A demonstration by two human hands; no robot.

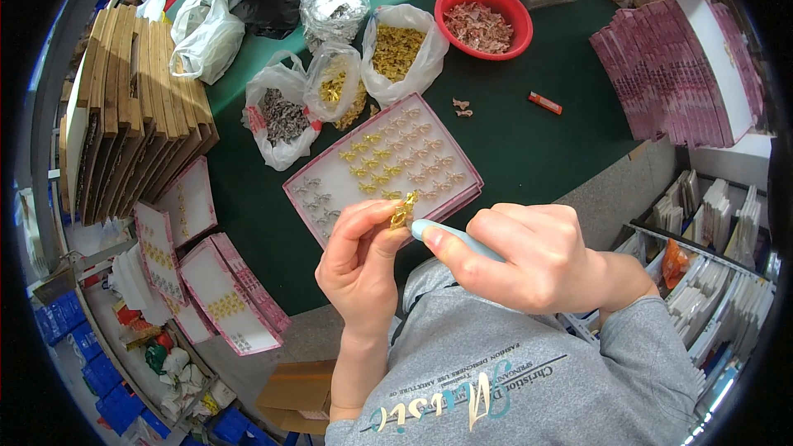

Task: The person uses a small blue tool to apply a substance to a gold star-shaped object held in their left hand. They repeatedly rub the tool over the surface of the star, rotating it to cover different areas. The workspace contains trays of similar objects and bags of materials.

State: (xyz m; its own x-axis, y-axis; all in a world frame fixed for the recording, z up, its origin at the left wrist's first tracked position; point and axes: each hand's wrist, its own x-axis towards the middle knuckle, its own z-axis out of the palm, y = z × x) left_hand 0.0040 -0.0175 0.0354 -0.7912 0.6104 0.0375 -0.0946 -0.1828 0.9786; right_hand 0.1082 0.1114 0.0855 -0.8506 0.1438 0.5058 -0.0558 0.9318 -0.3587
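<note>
My left hand [360,260] pinches a small gold ornament [404,210] between thumb and fingertips. My right hand [529,258] is wrapped round a light-blue tool [450,235] whose rounded end is close beside the ornament; whether they touch I cannot tell. What kind of tool it is does not show, as my fingers cover much of it. Just beyond my hands lies a pink-edged white display board [334,167]. It carries rows of small ornaments: silver ones [310,190] at the left, gold ones [376,157] in the middle and rose-gold ones [425,149] at the right.
Plastic bags of silver pieces [282,116] and gold pieces [396,51] stand beyond the board, beside a red bowl [524,29] of rose-gold pieces. A small orange-red tube [545,103] lies to the right. Stacked boards [661,74] are at far right; cardboard sheets [136,107] at left.
</note>
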